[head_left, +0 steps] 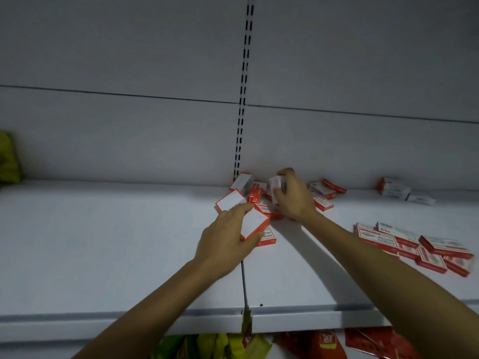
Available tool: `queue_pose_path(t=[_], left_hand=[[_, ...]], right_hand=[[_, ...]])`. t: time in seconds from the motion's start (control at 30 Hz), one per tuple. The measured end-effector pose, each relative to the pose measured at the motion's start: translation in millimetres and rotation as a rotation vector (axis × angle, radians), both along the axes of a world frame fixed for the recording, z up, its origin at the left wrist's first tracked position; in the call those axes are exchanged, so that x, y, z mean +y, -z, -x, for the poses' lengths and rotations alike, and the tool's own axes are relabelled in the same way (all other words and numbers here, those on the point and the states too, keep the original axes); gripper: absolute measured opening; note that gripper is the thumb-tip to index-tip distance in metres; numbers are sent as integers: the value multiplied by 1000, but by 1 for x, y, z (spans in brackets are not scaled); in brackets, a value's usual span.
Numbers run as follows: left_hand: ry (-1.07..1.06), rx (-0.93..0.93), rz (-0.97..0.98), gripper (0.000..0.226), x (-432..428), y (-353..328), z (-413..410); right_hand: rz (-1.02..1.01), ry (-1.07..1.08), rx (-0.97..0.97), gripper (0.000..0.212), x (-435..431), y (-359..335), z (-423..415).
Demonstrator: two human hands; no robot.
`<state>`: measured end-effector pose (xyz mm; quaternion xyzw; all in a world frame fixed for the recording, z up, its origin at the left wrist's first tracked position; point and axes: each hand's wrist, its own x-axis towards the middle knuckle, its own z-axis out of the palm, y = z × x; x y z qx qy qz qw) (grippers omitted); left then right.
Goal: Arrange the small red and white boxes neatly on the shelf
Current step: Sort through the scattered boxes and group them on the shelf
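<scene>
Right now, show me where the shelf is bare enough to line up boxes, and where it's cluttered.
Bare: the left half of the shelf, between the green packet and the left hand; the front strip between the forearms. Crowded: the central pile around the right hand, and the right-front cluster.

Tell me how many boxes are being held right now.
2. One box is gripped in the left hand, nearer the front; a second box is held in the right hand, farther back. The right hand may hide more.
</scene>
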<state>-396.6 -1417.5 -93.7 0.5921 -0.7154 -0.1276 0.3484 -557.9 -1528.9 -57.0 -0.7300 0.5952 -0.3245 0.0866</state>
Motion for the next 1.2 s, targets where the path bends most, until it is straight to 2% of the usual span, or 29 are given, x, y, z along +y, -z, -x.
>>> queue_pose_path(t=[0.4, 0.63, 1.2], left_hand=[[92, -19, 94, 56, -15, -20, 69], [170, -127, 138, 58, -50, -27, 147], [161, -134, 154, 52, -107, -51, 357]], right_hand=[[73, -58, -150, 33, 39, -30, 72], [99, -36, -159, 32, 33, -38, 154], [124, -61, -135, 35, -27, -43, 372]])
